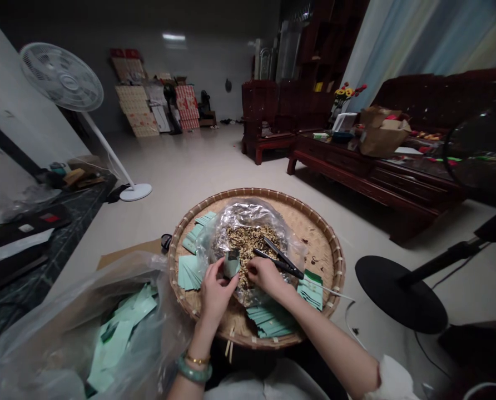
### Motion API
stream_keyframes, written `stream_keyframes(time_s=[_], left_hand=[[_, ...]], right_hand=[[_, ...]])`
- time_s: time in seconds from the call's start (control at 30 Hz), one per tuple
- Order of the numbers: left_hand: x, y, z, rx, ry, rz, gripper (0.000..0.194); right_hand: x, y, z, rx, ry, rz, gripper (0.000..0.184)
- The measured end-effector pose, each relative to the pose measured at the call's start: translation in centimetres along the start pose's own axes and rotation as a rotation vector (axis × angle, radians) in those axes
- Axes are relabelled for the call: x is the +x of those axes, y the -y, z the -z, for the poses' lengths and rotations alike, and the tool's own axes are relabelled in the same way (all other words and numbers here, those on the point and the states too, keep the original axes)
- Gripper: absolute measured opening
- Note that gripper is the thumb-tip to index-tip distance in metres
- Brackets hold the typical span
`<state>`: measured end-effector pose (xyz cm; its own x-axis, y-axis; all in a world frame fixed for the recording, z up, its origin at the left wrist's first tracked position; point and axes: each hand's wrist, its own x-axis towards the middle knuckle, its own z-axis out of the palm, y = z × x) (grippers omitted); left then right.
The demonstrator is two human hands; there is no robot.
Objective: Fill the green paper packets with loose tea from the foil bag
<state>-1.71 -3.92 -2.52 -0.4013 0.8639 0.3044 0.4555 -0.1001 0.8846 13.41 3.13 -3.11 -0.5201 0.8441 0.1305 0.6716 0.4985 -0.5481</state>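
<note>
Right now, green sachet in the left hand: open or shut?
Open. The left hand holds the pale green sachet upright, its top edges parted with a dark gap showing between them.

No wording can be read anywhere in this view. The pale green paper packets (192, 272) carry small dark markings (too tiny to make out), and the printed cartons (135, 94) against the far wall show patterned faces that may hold lettering, though the dim distance leaves that uncertain.
</note>
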Motion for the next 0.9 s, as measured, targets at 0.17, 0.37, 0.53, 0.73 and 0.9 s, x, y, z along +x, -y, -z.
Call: stream_keyframes(time_s=[0.17,0.37,0.53,0.73,0.9], left_hand=[[-0.1,0.1,0.0,0.043,0.018,-0.049,0.043],[0.0,-0.6,-0.4,0.136,0.044,-0.11,0.042],[0.1,-1.1,-0.9,0.12,0.041,-0.148,0.043],[0.1,-0.9,-0.9,0.129,0.034,-0.138,0.043],[0.1,-0.8,-1.0,0.132,0.05,-0.133,0.043]], right_hand=[[0.3,-0.6,2.2,0.246,-0.135,-0.056,0.014],[0.6,1.2,6.8,0.501,-0.255,-0.021,0.015],[1.0,3.7,8.5,0.409,-0.178,0.131,0.014],[1.2,4.4,8.0,0.32,-0.204,0.16,0.016],[1.2,4.5,7.7,0.375,-0.232,0.154,0.01]])
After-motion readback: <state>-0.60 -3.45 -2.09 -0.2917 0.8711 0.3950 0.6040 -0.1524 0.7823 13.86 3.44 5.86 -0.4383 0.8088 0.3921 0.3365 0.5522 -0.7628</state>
